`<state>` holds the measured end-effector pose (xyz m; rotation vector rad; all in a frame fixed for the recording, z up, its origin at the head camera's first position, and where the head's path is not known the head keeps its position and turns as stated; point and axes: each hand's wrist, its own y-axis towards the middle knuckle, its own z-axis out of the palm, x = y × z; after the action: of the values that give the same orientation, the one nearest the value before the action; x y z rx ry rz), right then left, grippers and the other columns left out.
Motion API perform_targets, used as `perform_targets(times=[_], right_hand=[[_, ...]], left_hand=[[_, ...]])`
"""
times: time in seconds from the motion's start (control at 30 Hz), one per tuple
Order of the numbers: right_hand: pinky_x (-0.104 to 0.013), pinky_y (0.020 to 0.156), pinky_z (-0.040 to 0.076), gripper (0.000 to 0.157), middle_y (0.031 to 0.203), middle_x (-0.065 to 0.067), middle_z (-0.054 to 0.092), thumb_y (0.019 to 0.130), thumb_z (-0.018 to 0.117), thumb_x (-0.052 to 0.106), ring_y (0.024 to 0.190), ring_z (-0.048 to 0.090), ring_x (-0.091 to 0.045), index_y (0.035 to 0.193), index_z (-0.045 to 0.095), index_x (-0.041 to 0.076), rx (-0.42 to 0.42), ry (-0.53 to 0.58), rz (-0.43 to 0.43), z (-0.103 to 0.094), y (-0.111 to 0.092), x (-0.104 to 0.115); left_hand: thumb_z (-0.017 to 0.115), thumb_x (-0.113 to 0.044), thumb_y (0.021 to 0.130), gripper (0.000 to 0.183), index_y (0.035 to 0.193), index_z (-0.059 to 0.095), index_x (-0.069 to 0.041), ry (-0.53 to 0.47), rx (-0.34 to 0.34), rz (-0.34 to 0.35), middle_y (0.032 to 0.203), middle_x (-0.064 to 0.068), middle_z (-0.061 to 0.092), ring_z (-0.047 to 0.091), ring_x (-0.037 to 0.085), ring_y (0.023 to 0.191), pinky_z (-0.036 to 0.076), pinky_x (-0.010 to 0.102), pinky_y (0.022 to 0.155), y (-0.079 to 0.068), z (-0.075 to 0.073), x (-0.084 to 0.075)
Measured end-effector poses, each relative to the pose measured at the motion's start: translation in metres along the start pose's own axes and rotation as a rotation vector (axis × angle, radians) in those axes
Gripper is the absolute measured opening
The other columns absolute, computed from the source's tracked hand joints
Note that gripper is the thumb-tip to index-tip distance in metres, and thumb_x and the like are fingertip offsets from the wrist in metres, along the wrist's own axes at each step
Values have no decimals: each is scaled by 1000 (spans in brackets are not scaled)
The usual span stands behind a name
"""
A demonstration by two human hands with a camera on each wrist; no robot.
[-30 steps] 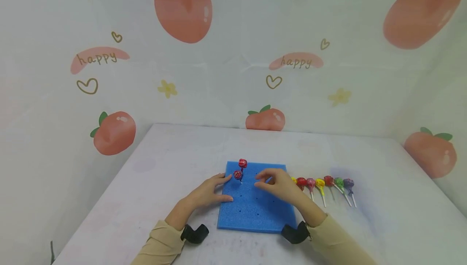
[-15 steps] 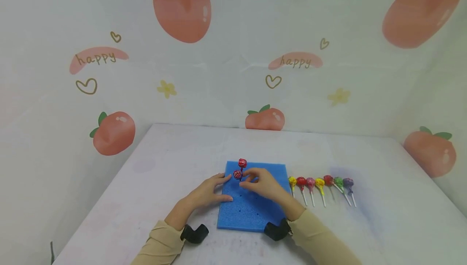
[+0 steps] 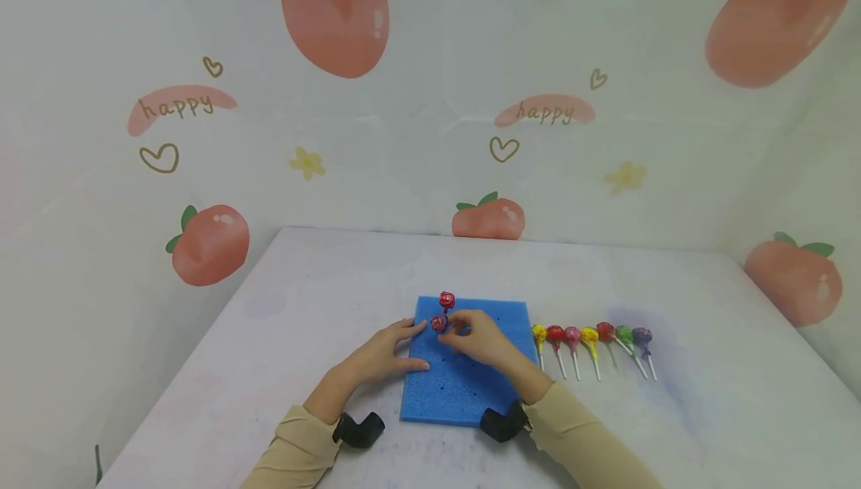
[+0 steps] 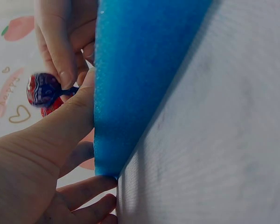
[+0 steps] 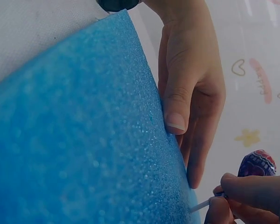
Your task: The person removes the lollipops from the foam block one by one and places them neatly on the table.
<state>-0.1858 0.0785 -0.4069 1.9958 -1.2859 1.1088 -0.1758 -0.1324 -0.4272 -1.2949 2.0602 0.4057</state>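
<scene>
A blue foam board (image 3: 464, 392) with small holes lies on the table. My left hand (image 3: 382, 354) rests along its left edge, thumb on top and fingers spread at the side. Near the board's far left stands a lollipop (image 3: 438, 323) in a red and dark blue wrapper. Just below its candy, the thumb and index finger of my right hand (image 3: 480, 338) pinch it. In the right wrist view its white stick (image 5: 199, 206) meets the foam. Behind it stands another red-wrapped lollipop (image 3: 447, 300), its lower part hidden in the head view.
Right of the board, several lollipops lie in a row, among them a yellow one (image 3: 590, 336), a green one (image 3: 624, 336) and a purple one (image 3: 642, 336). A white wall cloth (image 3: 403, 145) with printed fruit rises behind the table.
My right hand has moved left across the board to the nearer standing lollipop and now pinches it. The left hand has stayed on the board's edge.
</scene>
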Motion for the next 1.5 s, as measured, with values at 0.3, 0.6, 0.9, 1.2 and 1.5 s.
perform_targets(times=[0.3, 0.6, 0.9, 1.2, 1.5], right_hand=[[-20, 55, 47, 15, 80, -11, 64, 86, 64, 9, 64, 61, -9, 97, 66, -1, -4, 29, -9, 0, 1, 1], [-20, 57, 48, 16, 82, -11, 65, 87, 64, 12, 65, 61, -10, 98, 66, 1, -8, 25, -46, -4, -1, 6], [-21, 63, 53, 19, 91, -11, 67, 88, 64, 13, 68, 61, -10, 105, 67, 4, -40, -12, -53, -11, -7, 12], [-21, 61, 50, 19, 93, -14, 67, 88, 64, 17, 70, 65, -20, 101, 67, 3, -64, 3, -55, -23, -17, 13], [-18, 61, 51, 19, 94, -14, 67, 87, 65, 16, 69, 63, -20, 101, 68, 4, -89, -28, -64, -31, -25, 7]], left_hand=[[70, -38, 81, 72, 141, 42, -10, -2, 1, -13, 148, 22, 34, 29, 41, 139, 30, 56, 110, 0, -1, -2], [70, -38, 81, 72, 141, 41, -10, -9, 4, -7, 149, 22, 33, 28, 41, 139, 29, 56, 110, 0, -1, -1], [70, -39, 81, 74, 141, 41, -9, -4, 3, -17, 149, 22, 33, 29, 41, 139, 30, 57, 109, -2, 0, -1], [71, -39, 80, 74, 141, 41, -10, 2, -4, -27, 149, 22, 33, 29, 42, 138, 30, 57, 109, -2, 0, -3], [72, -38, 80, 74, 141, 42, -10, -1, -6, -36, 148, 22, 34, 29, 42, 138, 30, 57, 109, -3, 0, -5]])
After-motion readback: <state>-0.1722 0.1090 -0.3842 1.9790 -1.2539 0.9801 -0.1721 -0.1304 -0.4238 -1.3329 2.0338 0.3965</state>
